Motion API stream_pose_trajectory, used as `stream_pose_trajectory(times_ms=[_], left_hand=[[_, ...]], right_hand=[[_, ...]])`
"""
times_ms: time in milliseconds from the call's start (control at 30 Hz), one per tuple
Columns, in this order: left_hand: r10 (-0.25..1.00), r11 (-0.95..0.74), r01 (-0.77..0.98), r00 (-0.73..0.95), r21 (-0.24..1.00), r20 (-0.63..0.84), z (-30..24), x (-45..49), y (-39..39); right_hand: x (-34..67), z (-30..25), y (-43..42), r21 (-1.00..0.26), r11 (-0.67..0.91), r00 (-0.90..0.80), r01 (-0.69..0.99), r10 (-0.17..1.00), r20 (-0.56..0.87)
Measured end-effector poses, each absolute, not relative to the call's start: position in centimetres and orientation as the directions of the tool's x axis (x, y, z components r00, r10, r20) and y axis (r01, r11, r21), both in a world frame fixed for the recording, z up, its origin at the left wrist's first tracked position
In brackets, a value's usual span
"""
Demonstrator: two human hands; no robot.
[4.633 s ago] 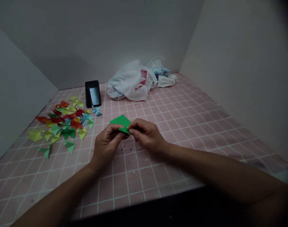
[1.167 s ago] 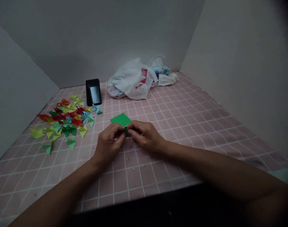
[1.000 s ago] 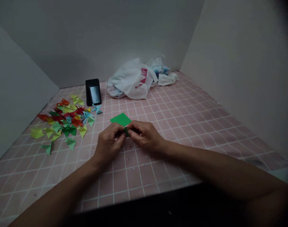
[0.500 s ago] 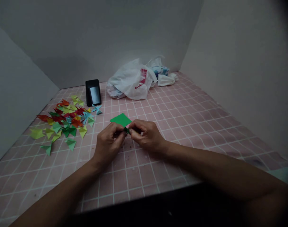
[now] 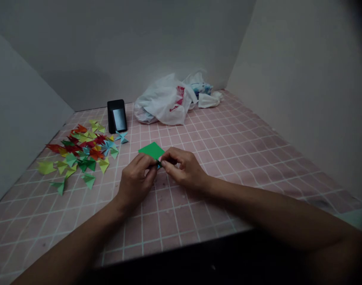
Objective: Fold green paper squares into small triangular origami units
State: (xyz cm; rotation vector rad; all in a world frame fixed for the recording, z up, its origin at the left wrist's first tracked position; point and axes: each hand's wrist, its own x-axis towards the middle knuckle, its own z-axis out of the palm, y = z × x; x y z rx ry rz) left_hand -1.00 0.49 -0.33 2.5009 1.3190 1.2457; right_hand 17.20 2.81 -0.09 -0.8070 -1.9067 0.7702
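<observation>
Between my two hands is a small piece of dark green folded paper [image 5: 159,162], mostly hidden by the fingers. My left hand [image 5: 138,174] pinches its left side between thumb and forefinger. From the right, my right hand [image 5: 183,168] pinches the other side, its fingertips close to the left ones. Just beyond the fingers lies flat green paper [image 5: 151,150] on the table, its near edge partly covered by my hands. A bit of pink shows beside the right fingertips.
Many folded paper shapes [image 5: 82,152] in several colours lie at the left. A black phone-like device [image 5: 117,116] leans upright behind them. White plastic bags [image 5: 166,101] sit at the back against the wall. A pink checked cloth [image 5: 228,150] covers the table.
The fingers of both hands have shifted slightly around the small green paper, and the right hand's knuckles have risen a little. The other things stay where they were.
</observation>
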Motion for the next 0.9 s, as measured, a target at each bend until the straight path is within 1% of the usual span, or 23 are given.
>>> stream_pose_trajectory(times_ms=[133, 267, 367, 500, 567, 700, 900], left_hand=[[0.680, -0.649, 0.702, 0.364, 0.292, 0.636, -0.27, -1.05, 0.50], [0.665, -0.640, 0.744, 0.414, 0.189, 0.621, -0.20, -1.02, 0.33], [0.667, -0.621, 0.773, 0.434, 0.131, 0.605, -0.23, -1.02, 0.24], [0.653, -0.605, 0.794, 0.450, 0.063, 0.609, -0.33, -1.06, 0.23], [0.641, -0.597, 0.802, 0.456, 0.027, 0.618, -0.33, -1.07, 0.23], [0.627, -0.591, 0.806, 0.478, -0.023, 0.616, -0.24, -1.06, 0.17], [0.639, -0.583, 0.812, 0.473, -0.020, 0.607, -0.30, -1.20, 0.24]], right_hand=[[17.27, 0.06, 2.83, -0.780, 0.595, -0.390, 0.193, 0.776, 0.496], [17.17, -0.22, 2.93, -0.773, 0.596, -0.385, 0.217, 0.780, 0.493], [17.11, -0.33, 2.98, -0.769, 0.595, -0.379, 0.235, 0.784, 0.491], [17.07, -0.22, 2.92, -0.773, 0.595, -0.369, 0.219, 0.784, 0.499], [17.04, -0.13, 2.86, -0.800, 0.564, -0.366, 0.203, 0.802, 0.472], [17.00, 0.06, 2.76, -0.883, 0.443, -0.357, 0.152, 0.858, 0.369], [16.90, 0.11, 3.08, -0.953, 0.296, -0.361, 0.064, 0.897, 0.254]])
